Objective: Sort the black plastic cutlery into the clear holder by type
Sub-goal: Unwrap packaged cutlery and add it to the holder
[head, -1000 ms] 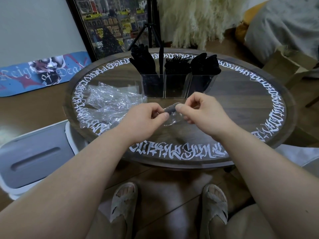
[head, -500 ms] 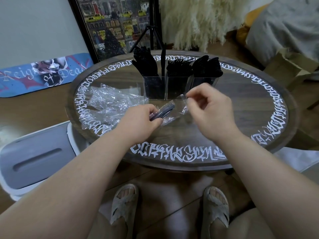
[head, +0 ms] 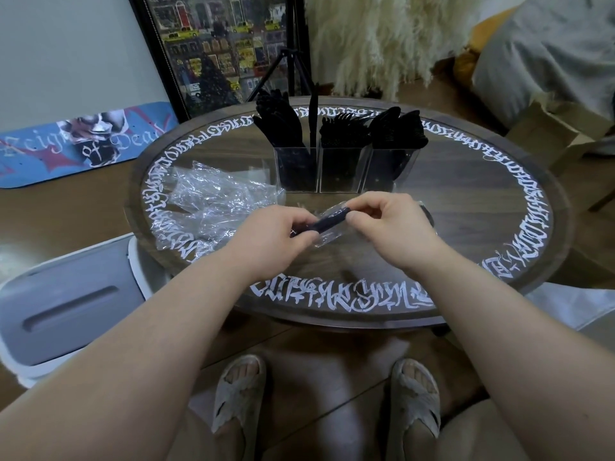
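Both hands meet over the near middle of the round table (head: pixel 499 207). The left hand (head: pixel 273 234) pinches one end of a black cutlery piece (head: pixel 327 221) that sits in a clear wrapper (head: pixel 329 236), and the right hand (head: pixel 392 227) pinches the wrapper at the piece's other end, fingers curled. Which type the piece is cannot be told, since its working end is hidden.

It looks light and stiff, thin plastic that would snap if bent hard. The film around it is soft, crinkly and probably slippery, so a firm pinch on the handle through the film, with the other hand pulling the loose film away, seems the surest hold. Once bare, the handle is the place to take it, head up, for dropping into a compartment.

The clear holder (head: pixel 344 173) stands toward the far middle of the table with three compartments side by side, each already packed with black cutlery (head: pixel 346 134) standing upright. The middle one shows fork tines; the other two are too dark to name with certainty. A heap of empty wrappers (head: pixel 219 201) lies toward the left edge.

White ornate lettering (head: pixel 332 294) runs round the table rim but cannot be read. A blue board (head: pixel 83 144) on the floor at far left reads "Reign of Dead", as far as can be made out.
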`<state>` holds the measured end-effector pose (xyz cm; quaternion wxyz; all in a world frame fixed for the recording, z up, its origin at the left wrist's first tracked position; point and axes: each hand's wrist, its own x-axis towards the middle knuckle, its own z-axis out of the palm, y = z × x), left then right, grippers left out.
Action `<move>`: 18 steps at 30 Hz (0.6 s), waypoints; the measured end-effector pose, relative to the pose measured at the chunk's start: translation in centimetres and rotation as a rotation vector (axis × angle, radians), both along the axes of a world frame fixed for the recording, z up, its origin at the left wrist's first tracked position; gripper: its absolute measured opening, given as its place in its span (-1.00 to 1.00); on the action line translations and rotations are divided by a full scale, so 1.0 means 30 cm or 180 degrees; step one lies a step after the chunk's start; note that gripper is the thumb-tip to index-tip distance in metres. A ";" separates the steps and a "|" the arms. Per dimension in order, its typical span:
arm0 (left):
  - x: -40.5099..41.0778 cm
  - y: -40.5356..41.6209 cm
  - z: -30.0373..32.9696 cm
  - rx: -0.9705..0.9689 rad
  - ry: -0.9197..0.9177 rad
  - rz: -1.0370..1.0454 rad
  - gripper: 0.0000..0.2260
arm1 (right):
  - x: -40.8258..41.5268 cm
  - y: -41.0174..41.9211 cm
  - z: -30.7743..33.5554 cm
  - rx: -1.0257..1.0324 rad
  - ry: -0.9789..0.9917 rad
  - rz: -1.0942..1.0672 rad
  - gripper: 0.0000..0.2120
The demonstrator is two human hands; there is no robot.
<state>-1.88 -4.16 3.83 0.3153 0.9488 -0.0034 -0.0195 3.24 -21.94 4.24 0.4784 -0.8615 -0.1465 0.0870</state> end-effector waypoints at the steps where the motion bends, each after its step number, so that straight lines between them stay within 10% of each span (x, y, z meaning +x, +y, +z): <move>1: 0.000 0.000 -0.001 -0.0033 -0.0010 -0.0015 -0.91 | 0.002 -0.002 0.002 0.0131 0.0157 0.0030 -0.84; 18: 0.007 0.070 0.018 0.0275 -0.0057 0.0854 -0.73 | 0.046 -0.034 0.011 0.1412 0.0906 -0.0966 -0.87</move>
